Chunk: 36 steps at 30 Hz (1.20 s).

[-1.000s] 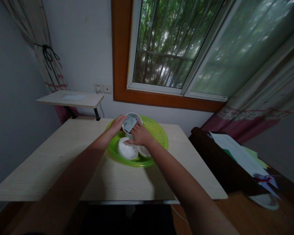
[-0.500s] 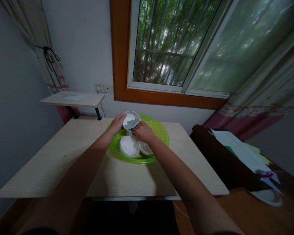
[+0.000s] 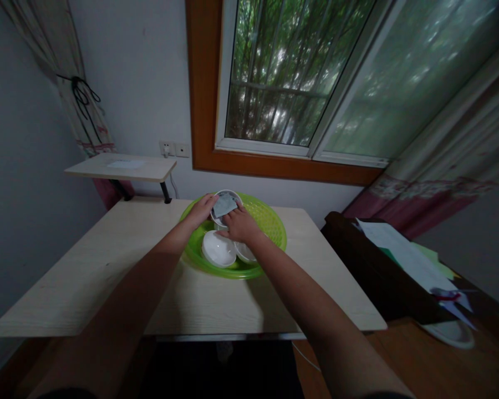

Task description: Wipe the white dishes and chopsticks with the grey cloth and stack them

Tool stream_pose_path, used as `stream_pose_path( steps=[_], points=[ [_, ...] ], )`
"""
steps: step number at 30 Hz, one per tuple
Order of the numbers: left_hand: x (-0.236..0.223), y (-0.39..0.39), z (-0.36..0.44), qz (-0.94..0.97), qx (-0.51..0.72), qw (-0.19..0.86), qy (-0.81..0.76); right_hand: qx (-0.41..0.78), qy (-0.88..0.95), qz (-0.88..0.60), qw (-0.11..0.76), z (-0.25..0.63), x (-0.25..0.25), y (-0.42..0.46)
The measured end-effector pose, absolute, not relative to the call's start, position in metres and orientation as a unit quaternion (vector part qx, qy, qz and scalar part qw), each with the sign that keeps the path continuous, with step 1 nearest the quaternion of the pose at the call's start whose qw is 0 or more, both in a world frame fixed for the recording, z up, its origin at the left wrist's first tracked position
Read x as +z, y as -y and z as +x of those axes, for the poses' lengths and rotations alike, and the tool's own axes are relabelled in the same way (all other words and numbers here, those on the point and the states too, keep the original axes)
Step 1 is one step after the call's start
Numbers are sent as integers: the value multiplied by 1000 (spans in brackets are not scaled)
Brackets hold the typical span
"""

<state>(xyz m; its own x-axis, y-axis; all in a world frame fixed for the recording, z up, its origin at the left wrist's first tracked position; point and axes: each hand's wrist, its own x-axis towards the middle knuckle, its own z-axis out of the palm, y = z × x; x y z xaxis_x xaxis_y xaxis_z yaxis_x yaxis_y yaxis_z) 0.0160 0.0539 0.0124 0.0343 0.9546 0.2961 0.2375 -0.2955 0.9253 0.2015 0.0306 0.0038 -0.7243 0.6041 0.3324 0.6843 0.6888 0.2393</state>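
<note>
My left hand is closed on the left rim of a white bowl, which is tipped toward me above the far side of a green round tray. A grey cloth lies spread inside this bowl. My right hand has its fingers apart, the fingertips resting on the cloth's lower right edge and the thumb reaching out to the left. Just below, a second white bowl stands in the tray. Another white bowl is partly hidden under my right wrist.
The tray stands on a pale wooden table. A small raised shelf with a paper on it is at the back left. Behind are a wall socket and a window. Papers lie on a dark brown surface at the right.
The grey cloth, bunched under my right fingers before, now lies flatter across the bowl. My right fingers have spread, and the bowl has shifted slightly right.
</note>
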Motion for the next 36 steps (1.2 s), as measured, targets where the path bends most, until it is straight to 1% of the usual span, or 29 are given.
stream_pose_path(
  steps=[3,8,11,14,17,21,28,33,36],
  points=[
    [8,-57,14,616,504,346,-497,-189,897,-383,117,199,10,-29],
    [1,-62,10,618,499,321,-516,-142,890,-423,87,196,22,-22],
    [2,-61,8,617,501,319,-516,-119,912,-384,84,198,25,-18],
    [5,-60,8,615,510,330,-503,-94,933,-331,102,200,24,-16],
    [5,-62,10,622,517,342,-479,-80,940,-310,118,199,20,-19],
    [4,-64,14,633,505,365,-458,-105,931,-328,118,198,14,-23],
    [8,-57,12,619,496,390,-467,-154,887,-407,153,199,20,-23],
    [5,-60,8,596,517,370,-491,-156,881,-423,147,198,29,-18],
    [5,-61,6,595,529,357,-489,-142,898,-396,130,199,31,-16]
  ],
)
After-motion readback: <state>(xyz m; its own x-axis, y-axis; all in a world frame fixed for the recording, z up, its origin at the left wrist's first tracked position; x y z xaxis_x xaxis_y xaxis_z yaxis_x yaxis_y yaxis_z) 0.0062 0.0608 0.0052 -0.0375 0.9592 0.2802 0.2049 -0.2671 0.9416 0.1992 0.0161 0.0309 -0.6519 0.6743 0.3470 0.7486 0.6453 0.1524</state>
